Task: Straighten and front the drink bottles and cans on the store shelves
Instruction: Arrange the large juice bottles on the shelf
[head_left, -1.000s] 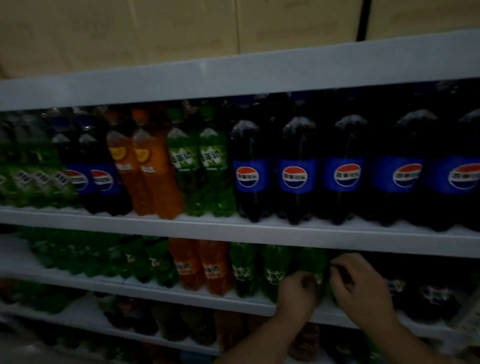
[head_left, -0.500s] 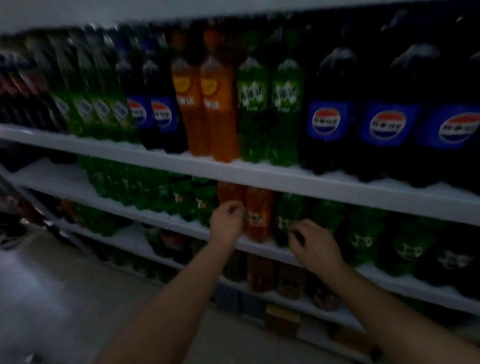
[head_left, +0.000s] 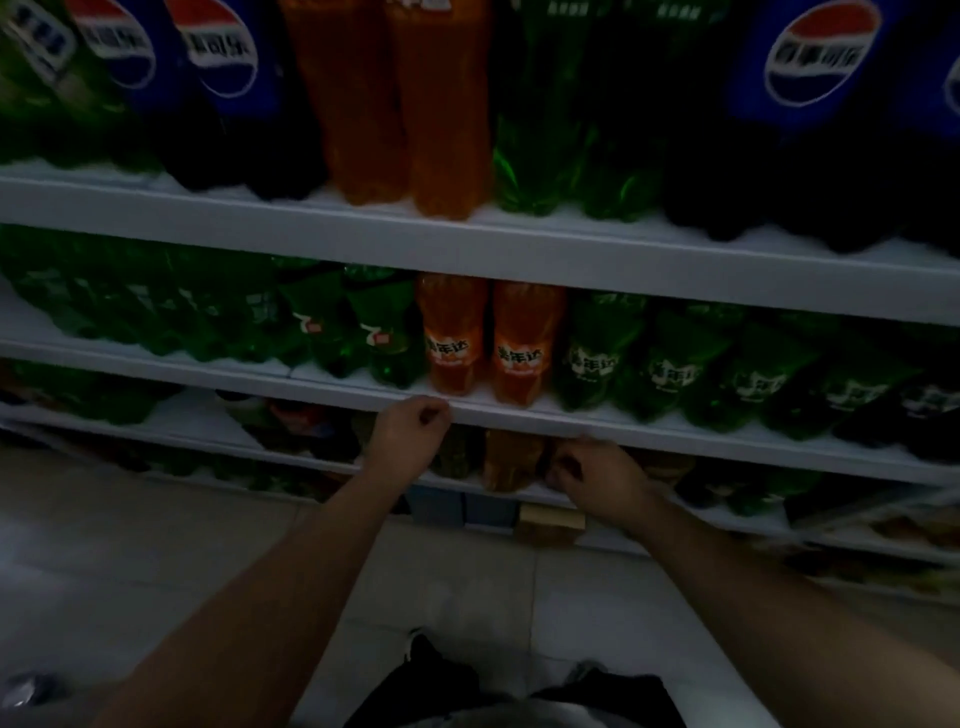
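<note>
Two small orange soda bottles stand labels forward at the front of the middle shelf. Green 7-Up bottles stand to their left and green labelled bottles to their right. My left hand is curled into a loose fist just below the left orange bottle, in front of the shelf edge, holding nothing. My right hand is lower, fingers curled, beside a dim amber bottle on the shelf below. I see nothing in its grip.
The upper shelf carries big Pepsi bottles, tall orange bottles and green ones. A small cardboard box sits under the lowest shelf. Pale tiled floor lies in front, with my dark-clad legs at the bottom.
The view has tilted down and closer. Both hands have left the middle-shelf bottles and dropped: the left to the shelf edge, the right to the shelf below.
</note>
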